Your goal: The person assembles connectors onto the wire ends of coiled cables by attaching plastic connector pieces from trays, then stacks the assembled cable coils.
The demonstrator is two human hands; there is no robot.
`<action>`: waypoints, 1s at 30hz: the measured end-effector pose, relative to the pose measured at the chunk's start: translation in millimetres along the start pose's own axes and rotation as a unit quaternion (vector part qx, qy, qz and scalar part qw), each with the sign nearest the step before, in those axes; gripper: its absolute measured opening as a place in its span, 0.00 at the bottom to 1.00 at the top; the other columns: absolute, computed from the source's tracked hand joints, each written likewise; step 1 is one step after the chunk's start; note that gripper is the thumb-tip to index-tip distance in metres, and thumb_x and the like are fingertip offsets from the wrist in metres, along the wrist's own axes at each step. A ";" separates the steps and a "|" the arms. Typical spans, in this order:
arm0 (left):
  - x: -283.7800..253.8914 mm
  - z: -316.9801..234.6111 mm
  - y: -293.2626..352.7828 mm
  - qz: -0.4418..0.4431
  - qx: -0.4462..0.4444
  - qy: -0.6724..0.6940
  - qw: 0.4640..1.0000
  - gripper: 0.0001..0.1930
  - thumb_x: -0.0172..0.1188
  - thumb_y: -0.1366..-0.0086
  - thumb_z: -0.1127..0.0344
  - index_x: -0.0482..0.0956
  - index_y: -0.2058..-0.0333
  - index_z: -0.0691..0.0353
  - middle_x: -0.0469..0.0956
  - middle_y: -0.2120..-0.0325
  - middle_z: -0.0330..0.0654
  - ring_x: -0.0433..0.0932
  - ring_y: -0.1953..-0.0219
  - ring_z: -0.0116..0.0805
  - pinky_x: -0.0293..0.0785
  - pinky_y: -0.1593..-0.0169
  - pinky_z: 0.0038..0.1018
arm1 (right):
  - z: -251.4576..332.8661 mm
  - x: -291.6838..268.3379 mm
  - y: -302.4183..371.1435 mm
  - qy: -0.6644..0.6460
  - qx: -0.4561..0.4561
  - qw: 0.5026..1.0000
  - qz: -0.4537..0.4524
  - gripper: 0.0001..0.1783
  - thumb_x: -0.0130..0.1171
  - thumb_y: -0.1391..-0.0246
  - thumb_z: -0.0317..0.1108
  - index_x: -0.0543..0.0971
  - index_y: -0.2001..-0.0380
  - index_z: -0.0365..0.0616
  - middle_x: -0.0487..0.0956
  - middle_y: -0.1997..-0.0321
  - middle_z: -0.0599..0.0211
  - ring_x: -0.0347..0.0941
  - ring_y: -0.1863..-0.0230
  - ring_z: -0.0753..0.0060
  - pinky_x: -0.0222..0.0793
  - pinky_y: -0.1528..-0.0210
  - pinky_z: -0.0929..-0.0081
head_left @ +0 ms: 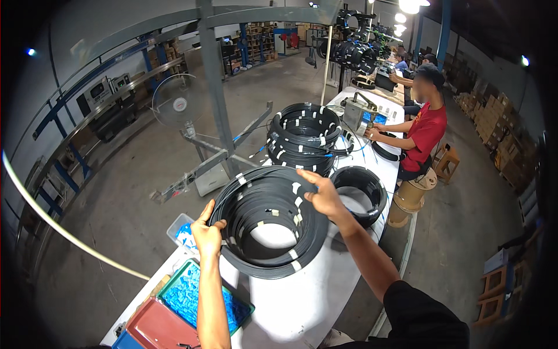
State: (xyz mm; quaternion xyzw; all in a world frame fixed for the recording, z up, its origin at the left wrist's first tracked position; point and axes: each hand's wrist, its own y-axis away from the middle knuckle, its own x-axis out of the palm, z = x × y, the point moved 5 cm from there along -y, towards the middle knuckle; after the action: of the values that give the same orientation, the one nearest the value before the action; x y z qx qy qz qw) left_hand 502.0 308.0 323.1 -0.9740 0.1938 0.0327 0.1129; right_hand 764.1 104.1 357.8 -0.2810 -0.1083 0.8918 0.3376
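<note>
A tall stack of black cable coils [273, 269], tied with short white bands, stands on the white table in front of me. My left hand [208, 232] grips the top coil at its left rim, thumb on the inner side and fingers on the outer side. At the far right of the same rim, my right hand [323, 196] holds the coil between thumb and fingers. The white tabletop shows through the middle of the coils. The undersides of both hands' grips are partly hidden.
A green-rimmed tray of small blue parts [200, 296] and a red tray [160, 326] lie at the near left. Behind stand more coil stacks [305, 125] and a shorter one [381, 200]. A person in a red shirt [430, 131] works at the right beside a metal machine [356, 113].
</note>
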 end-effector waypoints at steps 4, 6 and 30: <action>9.4 27.6 -23.2 0.019 -0.075 0.008 0.997 0.36 0.57 0.55 0.90 0.78 0.42 0.67 0.83 0.51 0.49 0.82 0.59 0.29 0.77 0.52 0.23 | -29.6 13.5 -15.7 -0.026 0.066 0.997 0.009 0.39 0.58 0.55 0.11 0.73 0.36 0.43 0.71 0.31 0.53 0.66 0.30 0.58 0.57 0.28 0.70; 15.1 27.3 -27.2 0.017 -0.072 -0.004 0.997 0.37 0.57 0.56 0.90 0.78 0.42 0.66 0.85 0.57 0.47 0.80 0.67 0.27 0.77 0.60 0.23 | -39.0 14.3 -18.7 -0.038 0.081 0.996 0.007 0.39 0.57 0.55 0.10 0.73 0.36 0.41 0.71 0.31 0.52 0.66 0.30 0.58 0.58 0.28 0.71; 17.2 11.4 -30.1 0.018 -0.002 -0.132 0.991 0.32 0.66 0.46 0.84 0.75 0.40 0.68 0.78 0.44 0.59 0.74 0.37 0.43 0.65 0.34 0.32 | -42.0 12.9 -15.2 -0.014 0.028 0.999 -0.040 0.37 0.56 0.60 0.17 0.77 0.40 0.46 0.70 0.32 0.48 0.61 0.27 0.51 0.57 0.29 0.63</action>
State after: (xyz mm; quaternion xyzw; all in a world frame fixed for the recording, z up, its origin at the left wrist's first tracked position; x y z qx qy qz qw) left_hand 529.2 331.4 316.4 -0.9578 0.1944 0.1634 0.1349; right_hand 788.6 124.2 323.7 -0.2544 -0.0992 0.8843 0.3789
